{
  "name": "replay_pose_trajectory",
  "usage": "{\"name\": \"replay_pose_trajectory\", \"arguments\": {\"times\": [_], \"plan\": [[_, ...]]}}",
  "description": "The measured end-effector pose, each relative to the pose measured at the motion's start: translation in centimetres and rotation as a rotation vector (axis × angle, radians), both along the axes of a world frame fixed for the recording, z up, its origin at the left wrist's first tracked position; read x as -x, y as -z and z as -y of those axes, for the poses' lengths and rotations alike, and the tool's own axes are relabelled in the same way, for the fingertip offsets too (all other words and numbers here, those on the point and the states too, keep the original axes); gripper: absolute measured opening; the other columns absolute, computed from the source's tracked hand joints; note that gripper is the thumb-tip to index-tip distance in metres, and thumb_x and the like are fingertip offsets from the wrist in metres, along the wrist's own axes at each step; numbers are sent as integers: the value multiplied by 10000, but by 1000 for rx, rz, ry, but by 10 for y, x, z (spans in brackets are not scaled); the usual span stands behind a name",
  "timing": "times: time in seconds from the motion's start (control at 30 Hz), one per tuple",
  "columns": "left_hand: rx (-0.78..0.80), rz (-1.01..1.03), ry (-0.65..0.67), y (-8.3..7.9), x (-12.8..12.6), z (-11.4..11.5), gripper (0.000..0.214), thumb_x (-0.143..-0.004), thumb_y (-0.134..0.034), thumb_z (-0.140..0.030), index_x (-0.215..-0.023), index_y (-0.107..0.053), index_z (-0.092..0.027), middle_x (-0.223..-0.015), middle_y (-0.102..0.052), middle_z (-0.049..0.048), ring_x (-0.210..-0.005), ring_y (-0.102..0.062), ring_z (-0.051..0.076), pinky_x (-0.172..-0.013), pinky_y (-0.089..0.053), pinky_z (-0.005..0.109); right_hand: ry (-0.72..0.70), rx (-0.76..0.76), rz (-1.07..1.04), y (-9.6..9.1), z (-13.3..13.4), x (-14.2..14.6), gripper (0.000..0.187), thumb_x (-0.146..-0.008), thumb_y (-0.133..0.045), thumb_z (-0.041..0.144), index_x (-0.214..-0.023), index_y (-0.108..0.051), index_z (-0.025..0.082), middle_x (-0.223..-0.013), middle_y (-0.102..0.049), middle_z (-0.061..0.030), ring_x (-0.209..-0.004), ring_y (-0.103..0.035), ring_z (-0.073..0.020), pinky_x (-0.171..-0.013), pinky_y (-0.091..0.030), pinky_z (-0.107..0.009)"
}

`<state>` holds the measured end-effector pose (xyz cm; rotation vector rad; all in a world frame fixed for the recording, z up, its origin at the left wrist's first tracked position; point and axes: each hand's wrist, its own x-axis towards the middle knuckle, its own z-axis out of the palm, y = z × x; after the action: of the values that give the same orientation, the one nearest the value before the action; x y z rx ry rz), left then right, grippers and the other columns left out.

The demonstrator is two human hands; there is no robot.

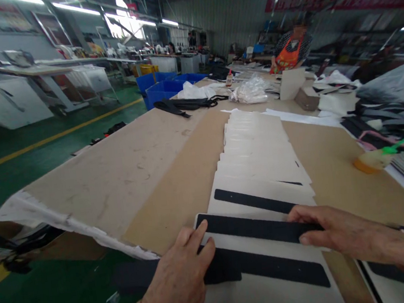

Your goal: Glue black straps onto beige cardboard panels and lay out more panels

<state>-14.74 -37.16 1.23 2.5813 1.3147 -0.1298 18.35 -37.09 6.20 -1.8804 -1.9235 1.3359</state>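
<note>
A black strip (254, 226) with rounded corners lies across a cream-coloured panel, a little tilted. The index finger and thumb of my left hand (181, 270) are at its left end. Other black strip material (138, 275) shows on both sides of that hand and appears held in its palm; how many pieces is hidden. My right hand (320, 230) pinches the strip's right end between thumb and fingers. Nearer to me, another black strip (284, 264) lies on a panel. Beyond, one more strip (253, 199) rests on the row of overlapping cream panels (255, 140).
The brown-covered table (135, 173) has its edge at left. A cup with orange liquid (369, 161) and a green straw stands at right, near stacked dark pieces (395, 119). Plastic bags (251, 90) and blue bins (161, 88) are farther back. A person in an orange apron (287, 54) is at the far end.
</note>
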Motion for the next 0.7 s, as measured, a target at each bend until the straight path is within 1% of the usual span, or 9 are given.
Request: {"name": "replay_pose_trajectory", "arguments": {"times": [0.03, 0.1, 0.2, 0.27, 0.33, 0.47, 0.57, 0.7], "plan": [[9, -12, 12, 0, 0, -1, 623, -703, -483, -58, -1314, -553, -156, -1523, -386, 140, -1309, -415, 318, -1082, -402, 493, 56, -2, 25, 3, 9, -8, 174, -773, -597, 350, -895, -666, 246, -767, -654, 10, -708, -579, -168, -637, -419, -258], [10, -36, 36, -1, -1, -2, 648, -681, -469, -36, -1312, -561, -149, -1514, -404, 142, -1335, -399, 315, -1099, -386, 504, 162, -12, 79, 13, 26, -15, 201, -829, -519, 385, -882, -642, 235, -688, -605, 17, -652, -553, -161, -608, -401, -264], [-11, -69, 42, -1, -2, -4, 681, -661, -450, -8, -1313, -573, -162, -1498, -437, 125, -1348, -396, 314, -1116, -372, 517, 284, -75, 157, 28, 42, -10, 243, -859, -473, 410, -934, -628, 238, -670, -588, 22, -646, -556, -166, -626, -399, -281], [-25, -94, 10, 1, -2, -4, 702, -649, -463, -4, -1315, -578, -197, -1509, -427, 102, -1326, -427, 318, -1095, -405, 518, 344, -137, 192, 34, 48, -4, 247, -857, -477, 408, -967, -626, 246, -691, -596, 20, -659, -564, -171, -643, -400, -291], [-45, -94, -21, 4, 0, -4, 726, -629, -482, -1, -1307, -587, -239, -1522, -415, 70, -1302, -455, 316, -1073, -437, 510, 389, -193, 225, 37, 51, 1, 231, -846, -485, 387, -967, -621, 245, -692, -589, 20, -661, -566, -174, -651, -401, -299], [-125, -32, 13, 14, 7, -4, 709, -639, -468, -3, -1282, -610, -265, -1500, -450, 43, -1273, -485, 294, -1070, -448, 492, 454, -255, 256, 40, 52, 4, 188, -819, -506, 332, -956, -590, 234, -679, -583, 19, -656, -573, -180, -645, -404, -303], [-197, -8, 31, 23, 12, -4, 710, -639, -458, -4, -1281, -611, -266, -1500, -449, 45, -1259, -495, 294, -1056, -461, 481, 481, -255, 240, 40, 50, 4, 177, -816, -522, 309, -970, -564, 231, -679, -593, 22, -647, -579, -177, -645, -408, -305], [-231, -4, 44, 35, 18, -5, 736, -630, -462, -1, -1296, -597, -285, -1505, -443, 36, -1267, -490, 301, -1035, -475, 467, 488, -236, 228, 36, 44, 5, 185, -813, -533, 263, -993, -538, 224, -655, -583, 37, -633, -574, -168, -650, -403, -304]]}}
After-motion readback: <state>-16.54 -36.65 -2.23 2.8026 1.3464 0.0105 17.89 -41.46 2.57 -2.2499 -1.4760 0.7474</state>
